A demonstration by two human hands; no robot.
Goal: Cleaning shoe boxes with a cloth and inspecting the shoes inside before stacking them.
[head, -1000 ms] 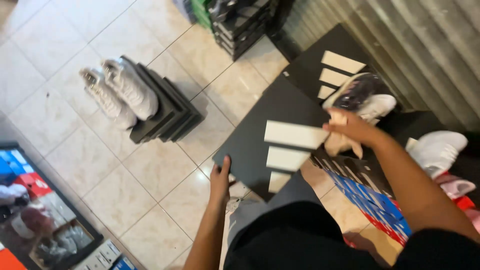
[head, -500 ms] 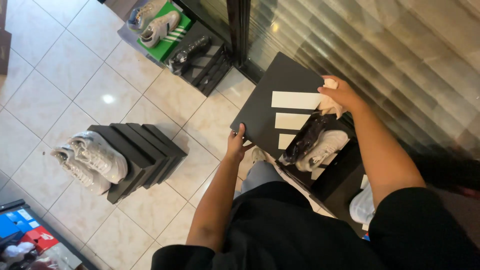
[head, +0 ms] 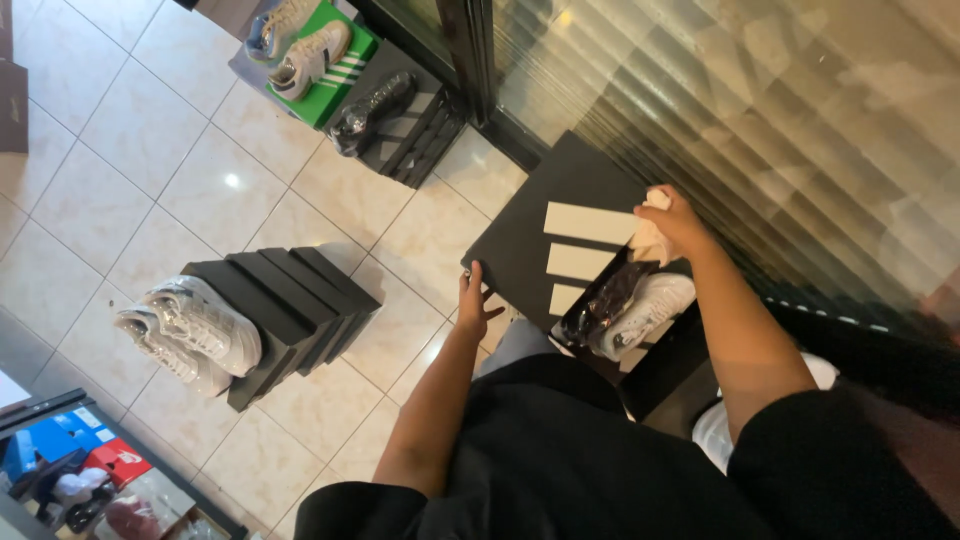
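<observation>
Head view, looking down past the person's dark clothing. Nearest the body, the left hand [head: 474, 295] grips the near-left edge of a black shoe-box lid [head: 560, 225], fingers curled over its rim. The lid is tilted and lies ahead of the body, its long axis running from that edge up and to the right toward the ribbed glass door [head: 760, 120]; it bears three pale stripes. The right hand [head: 672, 222] is at the lid's opposite, right edge, clenched around crumpled pale tissue paper [head: 652, 235], so the two hands bracket the lid, the left nearer the body, the right farther out. Just below the right hand, an open black box [head: 655, 365] holds one pair of shoes [head: 630, 310], side by side, one glossy dark, one pale; whether both are wrapped cannot be told. The right hand is the nearer to these shoes.

Farther left on the tiled floor [head: 160, 180], well apart from the hands, a stack of four black boxes [head: 285, 300] lies on its side with two white sneakers [head: 190, 330] on top. Farthest, by the door frame, two pale sneakers [head: 300, 40] rest on a green box [head: 335, 80], beside one black shoe [head: 372, 110] on dark boxes. At the lower left edge, blue and red boxes [head: 70, 455] sit in a display case.
</observation>
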